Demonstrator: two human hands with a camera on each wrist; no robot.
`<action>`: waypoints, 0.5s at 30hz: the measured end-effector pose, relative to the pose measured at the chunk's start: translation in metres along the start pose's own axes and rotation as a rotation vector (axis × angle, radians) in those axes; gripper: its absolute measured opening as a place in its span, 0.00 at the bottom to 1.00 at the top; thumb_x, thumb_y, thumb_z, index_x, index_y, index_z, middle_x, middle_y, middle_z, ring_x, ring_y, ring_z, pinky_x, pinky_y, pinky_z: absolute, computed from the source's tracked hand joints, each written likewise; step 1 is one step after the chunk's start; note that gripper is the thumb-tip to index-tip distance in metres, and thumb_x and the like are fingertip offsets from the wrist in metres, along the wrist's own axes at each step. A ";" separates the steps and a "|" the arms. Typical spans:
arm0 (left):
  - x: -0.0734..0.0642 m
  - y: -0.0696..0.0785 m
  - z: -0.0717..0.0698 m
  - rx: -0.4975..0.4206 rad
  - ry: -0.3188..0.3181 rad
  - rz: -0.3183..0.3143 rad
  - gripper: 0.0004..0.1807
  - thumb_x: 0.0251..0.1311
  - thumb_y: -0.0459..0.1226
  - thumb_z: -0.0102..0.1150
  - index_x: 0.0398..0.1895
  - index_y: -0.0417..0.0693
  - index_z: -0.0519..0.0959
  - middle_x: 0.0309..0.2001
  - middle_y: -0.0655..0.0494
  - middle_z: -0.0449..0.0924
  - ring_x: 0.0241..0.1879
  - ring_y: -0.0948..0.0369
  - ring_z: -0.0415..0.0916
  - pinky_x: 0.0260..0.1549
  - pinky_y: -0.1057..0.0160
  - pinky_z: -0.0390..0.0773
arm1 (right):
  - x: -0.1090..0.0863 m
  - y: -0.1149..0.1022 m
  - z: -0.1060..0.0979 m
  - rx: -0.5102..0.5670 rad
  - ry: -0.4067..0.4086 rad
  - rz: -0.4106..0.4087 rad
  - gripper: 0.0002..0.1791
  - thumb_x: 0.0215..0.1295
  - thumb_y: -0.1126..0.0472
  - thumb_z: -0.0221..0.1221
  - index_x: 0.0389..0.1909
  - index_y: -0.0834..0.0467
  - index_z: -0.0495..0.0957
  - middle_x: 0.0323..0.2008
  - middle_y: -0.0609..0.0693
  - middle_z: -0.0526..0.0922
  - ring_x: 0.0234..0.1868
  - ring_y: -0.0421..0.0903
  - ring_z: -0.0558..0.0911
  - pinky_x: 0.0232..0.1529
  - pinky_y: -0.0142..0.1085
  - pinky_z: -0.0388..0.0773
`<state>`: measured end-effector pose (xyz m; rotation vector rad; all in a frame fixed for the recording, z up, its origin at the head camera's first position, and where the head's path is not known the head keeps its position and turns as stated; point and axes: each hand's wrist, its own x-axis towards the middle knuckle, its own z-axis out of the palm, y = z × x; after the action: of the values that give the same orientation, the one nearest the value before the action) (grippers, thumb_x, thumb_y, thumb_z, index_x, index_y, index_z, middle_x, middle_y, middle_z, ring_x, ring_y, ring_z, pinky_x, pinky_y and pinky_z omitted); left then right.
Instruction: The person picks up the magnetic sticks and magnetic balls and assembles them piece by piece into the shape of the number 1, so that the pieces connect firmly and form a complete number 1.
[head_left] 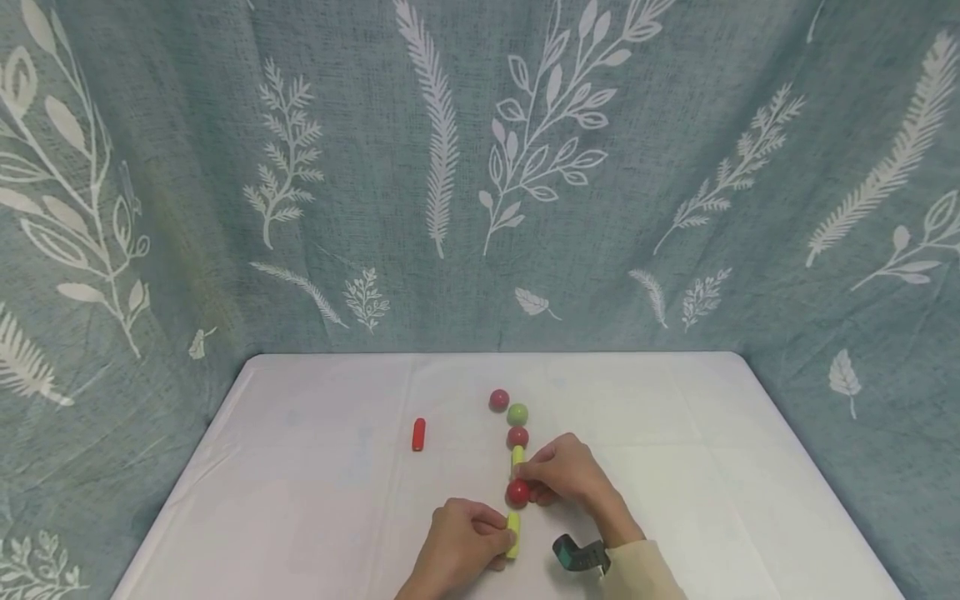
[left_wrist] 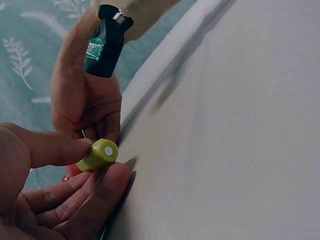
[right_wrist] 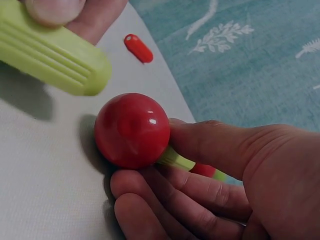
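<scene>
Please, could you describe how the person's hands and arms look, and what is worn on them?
The left hand and the right hand are both bare. On the right side there is a black wrist device with a green patch, then a plain cream sleeve. On the left side, no sleeve shows.

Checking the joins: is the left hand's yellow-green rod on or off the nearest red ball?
Off: the right wrist view shows a gap between rod and red ball.
</scene>
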<state>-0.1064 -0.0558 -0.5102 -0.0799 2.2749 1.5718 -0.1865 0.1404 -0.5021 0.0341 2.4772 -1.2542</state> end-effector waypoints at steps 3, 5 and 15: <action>0.003 0.002 0.001 -0.001 0.002 -0.005 0.07 0.64 0.34 0.76 0.41 0.40 0.88 0.27 0.56 0.90 0.24 0.60 0.88 0.33 0.61 0.86 | 0.001 0.000 0.000 0.009 -0.005 -0.009 0.10 0.65 0.55 0.76 0.29 0.56 0.93 0.19 0.48 0.88 0.21 0.41 0.86 0.29 0.34 0.85; 0.004 0.003 0.002 0.006 0.002 -0.011 0.07 0.64 0.34 0.76 0.40 0.40 0.88 0.26 0.57 0.89 0.24 0.60 0.88 0.33 0.62 0.85 | 0.001 0.000 0.000 0.013 -0.009 -0.014 0.10 0.65 0.55 0.76 0.29 0.57 0.93 0.20 0.48 0.88 0.22 0.41 0.86 0.29 0.34 0.85; 0.010 0.006 0.004 0.032 0.015 -0.024 0.06 0.64 0.35 0.77 0.37 0.42 0.88 0.24 0.56 0.88 0.22 0.61 0.87 0.32 0.63 0.86 | 0.001 0.000 0.000 0.018 -0.024 0.002 0.10 0.66 0.56 0.75 0.29 0.57 0.93 0.20 0.49 0.89 0.22 0.41 0.86 0.30 0.34 0.84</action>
<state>-0.1162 -0.0486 -0.5095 -0.1106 2.3014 1.5269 -0.1871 0.1399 -0.5026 0.0261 2.4452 -1.2682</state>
